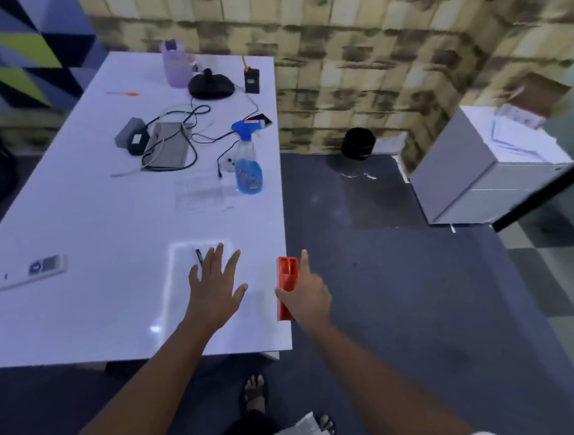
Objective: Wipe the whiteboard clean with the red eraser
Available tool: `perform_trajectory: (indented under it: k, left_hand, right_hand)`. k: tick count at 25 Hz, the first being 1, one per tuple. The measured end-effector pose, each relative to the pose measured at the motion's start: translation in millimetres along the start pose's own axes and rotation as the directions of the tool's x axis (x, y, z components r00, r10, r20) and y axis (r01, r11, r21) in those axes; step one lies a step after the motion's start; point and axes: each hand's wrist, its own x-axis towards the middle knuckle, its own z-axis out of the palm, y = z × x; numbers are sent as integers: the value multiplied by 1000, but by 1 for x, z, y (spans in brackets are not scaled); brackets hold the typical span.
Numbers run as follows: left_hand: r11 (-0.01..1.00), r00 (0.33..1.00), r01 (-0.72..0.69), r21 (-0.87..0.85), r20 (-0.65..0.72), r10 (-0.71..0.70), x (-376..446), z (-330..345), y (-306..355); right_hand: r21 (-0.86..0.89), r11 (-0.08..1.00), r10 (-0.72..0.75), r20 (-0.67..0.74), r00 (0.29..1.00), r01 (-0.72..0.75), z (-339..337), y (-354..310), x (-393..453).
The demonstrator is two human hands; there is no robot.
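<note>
Gripping the red eraser point(287, 286) at the table's point(78, 230) right edge, right hand point(305, 297) has thumb and fingers round it, index finger straight. Left hand point(214, 282) lies flat, fingers spread, on the small whiteboard point(182, 291) just left of the eraser. Blue spray bottle point(247, 166) stands farther back.

Whiteboard point(186, 290): flat on the desk point(78, 230), near its front edge.
Left hand point(216, 285): fingers spread, palm down on the whiteboard.
Red eraser point(287, 286): at the desk's 3 o'clock edge, held in the right hand point(309, 296), index finger pointing toward 12 o'clock.
Spray bottle point(247, 166): at 12 o'clock from the eraser.
</note>
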Motion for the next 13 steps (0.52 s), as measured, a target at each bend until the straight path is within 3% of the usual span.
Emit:
perform_trajectory:
  k: [5,11,13]
  left_hand:
    - [998,991,-44,46,128,38,4,34,-20]
    - [993,962,-87,86,267,61,34,50,-16]
    - [990,961,-122,74,258,99,52,44,-2]
  right_hand:
    - [-193,981,18,202,979,22,60,-3,15]
    - [-243,970,34,246,969,27,77,2,33]
    - [-278,959,4,177,984,46,61,7,41]
